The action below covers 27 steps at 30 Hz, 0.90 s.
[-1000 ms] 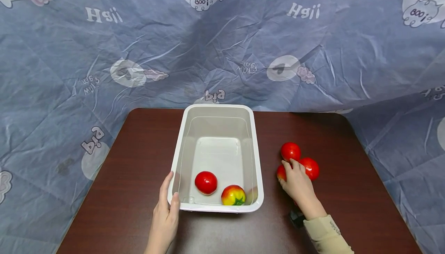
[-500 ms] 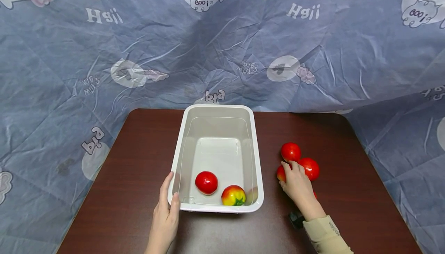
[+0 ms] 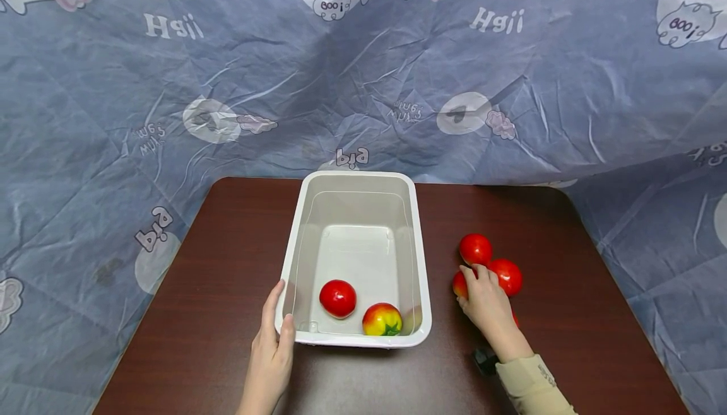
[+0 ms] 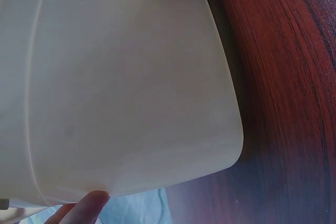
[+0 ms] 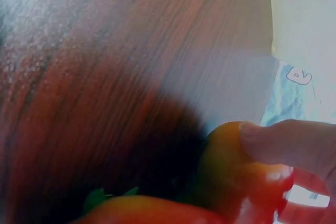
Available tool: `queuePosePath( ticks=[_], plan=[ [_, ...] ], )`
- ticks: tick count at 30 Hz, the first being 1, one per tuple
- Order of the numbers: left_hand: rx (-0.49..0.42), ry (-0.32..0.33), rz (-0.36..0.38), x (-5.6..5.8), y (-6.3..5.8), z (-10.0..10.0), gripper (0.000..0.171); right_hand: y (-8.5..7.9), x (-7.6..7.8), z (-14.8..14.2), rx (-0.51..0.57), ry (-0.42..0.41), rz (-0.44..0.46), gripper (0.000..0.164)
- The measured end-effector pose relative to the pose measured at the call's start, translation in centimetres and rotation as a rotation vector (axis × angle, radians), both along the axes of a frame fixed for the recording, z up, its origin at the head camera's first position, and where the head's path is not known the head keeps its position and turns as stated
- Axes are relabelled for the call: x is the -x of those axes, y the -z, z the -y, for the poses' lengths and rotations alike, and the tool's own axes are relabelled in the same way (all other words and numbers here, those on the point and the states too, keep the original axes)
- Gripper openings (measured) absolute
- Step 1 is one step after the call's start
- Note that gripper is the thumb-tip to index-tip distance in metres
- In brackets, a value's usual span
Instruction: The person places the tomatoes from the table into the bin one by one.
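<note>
Right of the bin (image 3: 358, 251), the right hand (image 3: 488, 304) pinches a tomato (image 3: 461, 284) beside other tomatoes (image 3: 506, 276); at the bin's near left, the left hand (image 3: 270, 352) grips it. Two more tomatoes (image 3: 337, 299) lie inside.

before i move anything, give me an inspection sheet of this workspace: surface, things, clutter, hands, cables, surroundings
Surface: dark wood-grain table, pale sheen at its near middle.
Job's things: white bin containing a red tomato-like fruit and a red-yellow fruit; right of it, a farther red fruit, a larger red fruit and the gripped fruit; another fruit shows only partly by the right wrist.
Clutter: nothing seen.
Left hand: holds the bin near its near-left corner.
Right hand: holds the gripped fruit, thumb on it.
Cables: nothing seen.
Surroundings: wrinkled blue-grey printed cloth behind the table.
</note>
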<state>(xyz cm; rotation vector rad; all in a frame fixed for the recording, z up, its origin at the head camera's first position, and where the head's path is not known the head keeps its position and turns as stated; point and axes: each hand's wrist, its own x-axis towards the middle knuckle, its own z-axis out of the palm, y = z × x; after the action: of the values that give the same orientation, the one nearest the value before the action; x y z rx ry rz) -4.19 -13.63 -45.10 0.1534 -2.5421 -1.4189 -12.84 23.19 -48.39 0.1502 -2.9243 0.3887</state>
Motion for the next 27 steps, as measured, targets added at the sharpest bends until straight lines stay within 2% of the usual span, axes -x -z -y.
queuePosePath(
  ticks=[11, 20, 27],
  plan=[
    [-0.005, 0.005, -0.004, 0.0, 0.0, 0.0, 0.053, -0.6, -0.2, 0.1, 0.013, -0.016, -0.025, 0.060],
    [-0.002, 0.001, -0.006, -0.1, -0.1, 0.0, 0.054, -3.4, 0.2, 0.6, 0.067, 0.005, -0.035, 0.070],
    [-0.002, 0.000, -0.015, -0.1, -0.1, 0.0, 0.053, -5.8, 0.2, 1.7, 0.119, -0.010, -0.207, 0.070]
  ],
)
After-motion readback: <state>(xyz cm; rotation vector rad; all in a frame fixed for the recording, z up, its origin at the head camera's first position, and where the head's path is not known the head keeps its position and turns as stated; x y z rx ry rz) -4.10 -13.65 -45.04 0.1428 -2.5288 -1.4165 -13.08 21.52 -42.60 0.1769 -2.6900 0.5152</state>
